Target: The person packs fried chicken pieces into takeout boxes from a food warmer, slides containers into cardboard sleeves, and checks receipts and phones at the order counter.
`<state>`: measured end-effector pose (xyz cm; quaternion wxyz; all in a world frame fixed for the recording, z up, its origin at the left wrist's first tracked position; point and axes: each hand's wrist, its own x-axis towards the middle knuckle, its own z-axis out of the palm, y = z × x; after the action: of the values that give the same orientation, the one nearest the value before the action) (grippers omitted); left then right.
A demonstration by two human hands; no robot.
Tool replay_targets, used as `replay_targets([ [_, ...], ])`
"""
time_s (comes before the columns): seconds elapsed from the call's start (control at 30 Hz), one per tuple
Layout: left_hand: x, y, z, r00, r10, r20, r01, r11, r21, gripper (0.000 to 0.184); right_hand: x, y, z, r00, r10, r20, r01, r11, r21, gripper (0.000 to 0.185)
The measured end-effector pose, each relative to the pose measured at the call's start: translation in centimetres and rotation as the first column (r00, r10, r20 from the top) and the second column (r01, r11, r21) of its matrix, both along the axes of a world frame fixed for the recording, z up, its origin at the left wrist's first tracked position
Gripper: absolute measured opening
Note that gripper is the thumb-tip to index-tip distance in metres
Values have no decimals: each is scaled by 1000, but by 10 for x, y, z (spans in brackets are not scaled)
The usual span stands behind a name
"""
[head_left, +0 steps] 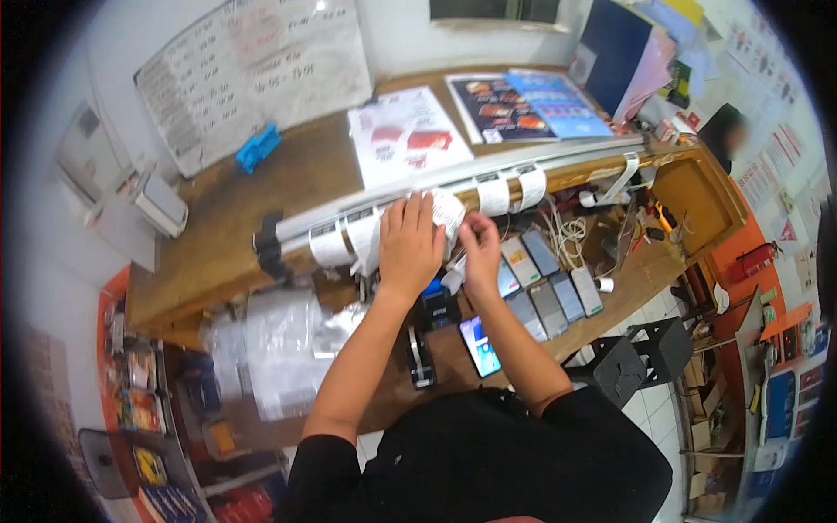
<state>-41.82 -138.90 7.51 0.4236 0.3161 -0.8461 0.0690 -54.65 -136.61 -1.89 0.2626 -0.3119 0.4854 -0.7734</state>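
My left hand point(410, 248) lies over a printed paper slip point(449, 212) at the metal rail, its fingers stretched out flat. Close beside it on the right is my right hand point(480, 257), its fingers curled together near the slip's edge. Whatever is between those fingers is hidden. More printed slips point(493, 197) hang along the rail on both sides. Below my hands are a black device point(440, 309) and a lit phone point(480, 346). Several phones point(547, 309) lie in rows to the right of my right forearm.
Transparent plastic bags point(283, 349) cover the left of the desk. White cables point(571, 240) are bundled behind the phones. Posters point(410, 139) and a blue tape dispenser-like object point(258, 148) rest on the upper shelf. A black stool point(619, 366) stands at right; a person point(722, 135) is partly visible beyond.
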Motion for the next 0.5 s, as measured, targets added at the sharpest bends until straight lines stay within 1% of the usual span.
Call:
replay_targets([
  [0.03,-2,-1,4,999,46,10,-46,999,24,50,6,3,10,996,46,73,-47,999,-1,28],
  [0.1,-4,0,7,999,31,14,-32,999,25,51,7,-1,5,973,178,146,-165,982,-95,29],
  [0.13,-4,0,6,1000,23,-2,-23,999,38,51,5,-1,4,974,176,144,-162,981,-105,29],
  [0.2,-3,0,10,1000,5,-18,-4,998,63,47,2,3,3,928,292,231,-291,956,-39,26],
  [0.23,-2,-2,11,1000,6,-17,-5,998,62,47,2,5,5,928,293,231,-292,956,-40,26],
  [0.3,1,-3,12,998,-35,-44,38,997,65,41,1,12,9,918,320,234,-340,939,47,16],
  [0.33,2,-3,13,999,-29,-42,32,997,71,41,1,15,12,916,324,238,-345,937,53,16],
  [0.4,6,-4,14,996,-49,-75,57,993,108,35,2,21,14,883,383,272,-394,919,-13,11],
  [0.43,7,-4,14,997,-36,-70,44,992,115,35,2,24,12,877,392,279,-406,914,-8,11],
  [0.5,9,-5,14,991,-90,-99,93,995,31,31,3,32,7,863,447,235,-458,889,-10,11],
])
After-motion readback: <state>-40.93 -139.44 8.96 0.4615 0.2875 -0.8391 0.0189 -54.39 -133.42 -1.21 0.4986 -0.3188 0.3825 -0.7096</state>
